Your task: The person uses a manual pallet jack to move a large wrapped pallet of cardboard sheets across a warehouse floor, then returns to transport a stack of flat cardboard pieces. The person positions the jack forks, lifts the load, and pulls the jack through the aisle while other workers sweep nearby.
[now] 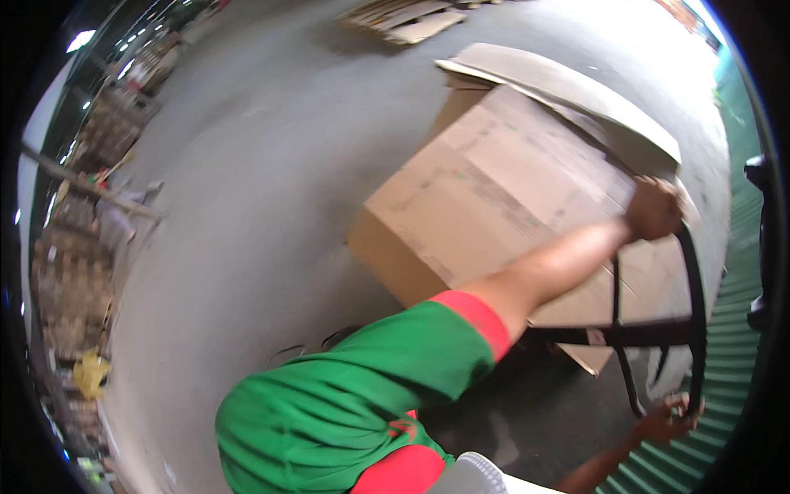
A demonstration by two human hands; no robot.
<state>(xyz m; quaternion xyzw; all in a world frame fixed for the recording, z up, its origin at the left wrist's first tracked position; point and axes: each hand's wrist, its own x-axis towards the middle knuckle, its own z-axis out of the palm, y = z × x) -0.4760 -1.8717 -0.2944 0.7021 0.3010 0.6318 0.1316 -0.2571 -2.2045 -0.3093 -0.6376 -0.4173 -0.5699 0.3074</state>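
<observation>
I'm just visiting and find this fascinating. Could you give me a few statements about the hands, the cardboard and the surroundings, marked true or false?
1. The left hand grips the black handle. True.
2. The right hand lies flat on the cardboard. False: it is closed on the lower part of the handle.
3. The green sleeve ends in a red cuff. True.
4. The corrugated wall is on the picture's left side. False: it is on the right.
5. A yellow item shows at the picture's left. True.
</observation>
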